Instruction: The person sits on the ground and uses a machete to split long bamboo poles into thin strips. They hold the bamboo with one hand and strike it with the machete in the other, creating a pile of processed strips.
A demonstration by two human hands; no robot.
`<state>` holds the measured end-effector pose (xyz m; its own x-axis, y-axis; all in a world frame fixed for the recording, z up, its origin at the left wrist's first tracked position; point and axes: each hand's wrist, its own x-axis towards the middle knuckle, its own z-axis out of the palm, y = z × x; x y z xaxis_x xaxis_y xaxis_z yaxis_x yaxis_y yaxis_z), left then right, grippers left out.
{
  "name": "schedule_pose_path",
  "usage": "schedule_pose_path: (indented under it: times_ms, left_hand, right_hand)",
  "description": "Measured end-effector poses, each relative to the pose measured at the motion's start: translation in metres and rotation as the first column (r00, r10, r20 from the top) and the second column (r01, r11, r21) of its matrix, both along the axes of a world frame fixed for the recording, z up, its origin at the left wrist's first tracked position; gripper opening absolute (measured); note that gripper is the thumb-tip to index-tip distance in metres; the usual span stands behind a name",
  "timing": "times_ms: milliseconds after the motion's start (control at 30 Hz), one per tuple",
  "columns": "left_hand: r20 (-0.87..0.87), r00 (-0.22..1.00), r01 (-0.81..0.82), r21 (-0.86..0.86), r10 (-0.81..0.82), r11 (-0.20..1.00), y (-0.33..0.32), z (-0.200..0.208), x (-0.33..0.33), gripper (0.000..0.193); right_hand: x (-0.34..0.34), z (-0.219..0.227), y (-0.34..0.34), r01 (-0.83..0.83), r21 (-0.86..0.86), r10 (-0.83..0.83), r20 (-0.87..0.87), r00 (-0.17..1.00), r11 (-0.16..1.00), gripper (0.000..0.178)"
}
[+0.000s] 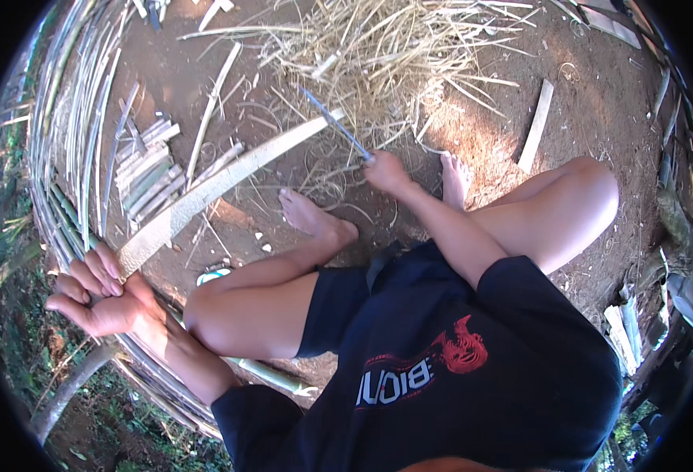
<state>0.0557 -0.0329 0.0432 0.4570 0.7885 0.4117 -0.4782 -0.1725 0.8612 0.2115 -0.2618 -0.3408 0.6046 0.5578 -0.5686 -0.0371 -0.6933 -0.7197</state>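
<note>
One bamboo strip [222,179] slants out from your left hand [99,295], held at its near end by curled fingers; your right hand [387,173] grips a knife [354,142] by the far end. You seem to be shaving; blade contact is unclear. Next calls for a steady angle.

A loose black shirt [535,385] with short sleeves [254,418]; on its front, a swirling red emblem [466,346] beside white block lettering [398,384] and thin red lines. Black shorts [332,311] stop above the knees [598,187]. Fingers [108,261] and feet [309,214] are bare.
</note>
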Motion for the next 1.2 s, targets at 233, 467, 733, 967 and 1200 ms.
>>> schedule_pose_path:
  times_ms: [233,467,733,967,1200]
  left_hand:
    - [-0.003,1.000,0.008,-0.038,-0.008,0.999,0.026,-0.012,-0.018,0.049]
    - [-0.057,0.990,-0.132,-0.044,0.129,0.990,0.033,-0.018,-0.026,0.050]
    - [-0.022,0.987,-0.163,-0.041,0.162,0.986,0.035,-0.024,-0.002,0.051]
    - [-0.018,0.987,-0.160,-0.130,0.159,0.979,0.035,-0.018,-0.011,0.051]
    - [-0.091,0.929,-0.367,-0.116,0.359,0.923,0.044,-0.019,-0.017,0.053]
  right_hand:
    - [-0.030,0.075,0.003,-0.387,0.251,0.306,0.309,0.901,0.887,0.016]
    - [-0.013,0.050,0.007,-0.150,0.079,0.135,0.165,0.977,0.986,0.018]
    - [0.016,0.007,-0.010,-0.116,-0.071,0.128,0.195,0.972,0.991,0.020]
    - [0.017,-0.034,-0.022,-0.181,-0.142,0.192,0.069,0.979,0.973,0.025]
    - [0.015,0.014,-0.007,-0.181,-0.190,0.200,0.089,0.976,0.965,0.027]
